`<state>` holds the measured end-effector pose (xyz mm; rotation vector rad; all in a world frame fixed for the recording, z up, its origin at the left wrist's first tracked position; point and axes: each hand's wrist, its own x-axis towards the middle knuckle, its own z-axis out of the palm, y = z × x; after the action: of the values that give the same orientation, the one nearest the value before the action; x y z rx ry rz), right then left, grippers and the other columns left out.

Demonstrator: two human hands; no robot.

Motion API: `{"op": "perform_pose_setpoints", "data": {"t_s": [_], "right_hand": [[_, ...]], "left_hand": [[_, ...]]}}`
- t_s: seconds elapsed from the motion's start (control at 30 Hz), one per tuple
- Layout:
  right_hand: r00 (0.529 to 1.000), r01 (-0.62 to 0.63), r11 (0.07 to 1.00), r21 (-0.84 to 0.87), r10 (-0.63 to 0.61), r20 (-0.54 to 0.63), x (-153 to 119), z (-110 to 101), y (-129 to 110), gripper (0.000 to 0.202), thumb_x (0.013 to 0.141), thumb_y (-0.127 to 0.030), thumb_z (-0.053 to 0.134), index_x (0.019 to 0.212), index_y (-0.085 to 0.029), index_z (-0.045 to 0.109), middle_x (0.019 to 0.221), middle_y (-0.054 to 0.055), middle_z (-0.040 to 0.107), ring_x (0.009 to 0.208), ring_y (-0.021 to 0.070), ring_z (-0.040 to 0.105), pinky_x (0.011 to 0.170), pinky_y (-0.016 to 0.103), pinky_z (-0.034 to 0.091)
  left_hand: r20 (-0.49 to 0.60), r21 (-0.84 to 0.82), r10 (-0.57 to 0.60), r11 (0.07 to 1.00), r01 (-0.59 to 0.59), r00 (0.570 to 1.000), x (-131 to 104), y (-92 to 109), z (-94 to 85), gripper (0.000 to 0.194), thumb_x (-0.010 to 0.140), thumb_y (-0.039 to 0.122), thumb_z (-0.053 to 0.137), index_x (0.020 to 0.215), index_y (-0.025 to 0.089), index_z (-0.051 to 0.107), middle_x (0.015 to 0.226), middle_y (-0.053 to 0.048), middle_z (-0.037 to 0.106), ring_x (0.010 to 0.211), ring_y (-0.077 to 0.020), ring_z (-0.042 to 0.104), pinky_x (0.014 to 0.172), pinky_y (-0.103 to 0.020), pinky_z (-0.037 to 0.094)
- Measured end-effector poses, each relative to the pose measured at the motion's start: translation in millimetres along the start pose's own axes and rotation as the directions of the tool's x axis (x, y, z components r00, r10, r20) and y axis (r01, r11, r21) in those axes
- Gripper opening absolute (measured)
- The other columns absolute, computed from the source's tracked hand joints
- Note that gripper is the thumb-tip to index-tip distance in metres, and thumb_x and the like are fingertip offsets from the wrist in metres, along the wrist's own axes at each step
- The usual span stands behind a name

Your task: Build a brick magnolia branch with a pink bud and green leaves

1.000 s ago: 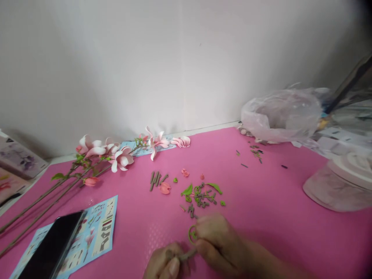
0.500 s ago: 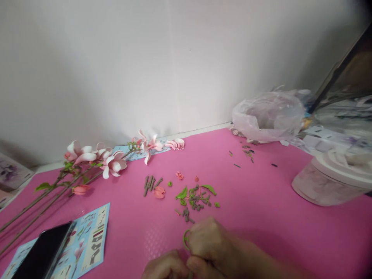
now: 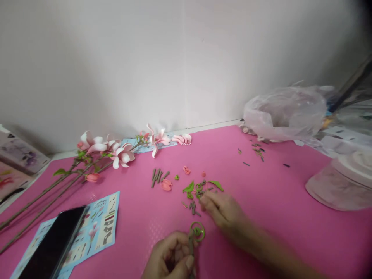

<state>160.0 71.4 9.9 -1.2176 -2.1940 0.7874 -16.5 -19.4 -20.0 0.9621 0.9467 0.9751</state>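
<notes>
I set my clock's twelve at the wall and its centre on the loose pieces. Largest is the pink mat (image 3: 270, 236). Next come the flower branches (image 3: 69, 175), blossoms between nine and ten, then the plastic bag (image 3: 286, 112) between one and two, the tub (image 3: 338, 186) at three, and the black phone (image 3: 55, 240) on a leaflet (image 3: 106, 223) between eight and nine.

My left hand (image 3: 171, 255), near seven, has its fingers curled closed round a brown stick (image 3: 191, 245), tip upward. My right hand (image 3: 225, 209), between four and five, has thumb and forefinger drawn close together at the edge of the pile (image 3: 199, 187); I can't tell whether they grip a piece. A green ring (image 3: 197, 231) lies at six, just behind the stick's tip; I can't tell whether they touch.

My worry: the pieces overlap, so a pinch could bring up the wrong one or flick a neighbour away. Lowering the left hand carelessly could knock the ring aside.

I count one bag, one tub, one phone, four open blossoms, apparently four brown rods (image 3: 157, 175) near ten, three separate coral pieces (image 3: 166, 185), two larger leaves (image 3: 216, 185) and one ring; the pile is too tangled to count.
</notes>
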Motion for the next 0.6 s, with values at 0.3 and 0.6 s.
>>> {"op": "perform_pose_setpoints", "data": {"t_s": [0.3, 0.6], "right_hand": [[0.971, -0.236, 0.930, -0.282, 0.233, -0.044, 9.7, -9.7, 19.5, 0.013, 0.089, -0.022, 0.044, 0.090, -0.023, 0.057, 0.085, 0.001, 0.065, 0.072, 0.0173, 0.057, 0.061, 0.026, 0.034], [0.973, -0.231, 0.897, -0.378, 0.211, -0.094, 10.1, -19.4, 26.3, 0.016, 0.082, -0.011, 0.046, 0.082, -0.020, 0.059, 0.084, 0.002, 0.065, 0.076, 0.0183, 0.058, 0.061, 0.026, 0.033]], "left_hand": [[-0.093, -0.071, 0.054, 0.996, -0.060, 0.994, -0.6, -2.1, 3.8, 0.040, 0.073, 0.044, 0.070, 0.103, 0.019, 0.058, 0.066, 0.003, 0.052, 0.056, -0.0074, 0.048, 0.052, -0.019, 0.032], [-0.110, -0.159, 0.016, 0.987, -0.033, 0.994, 0.2, -2.9, 3.8, 0.039, 0.072, 0.044, 0.071, 0.099, 0.021, 0.055, 0.066, 0.005, 0.050, 0.054, -0.0061, 0.047, 0.052, -0.020, 0.030]]}}
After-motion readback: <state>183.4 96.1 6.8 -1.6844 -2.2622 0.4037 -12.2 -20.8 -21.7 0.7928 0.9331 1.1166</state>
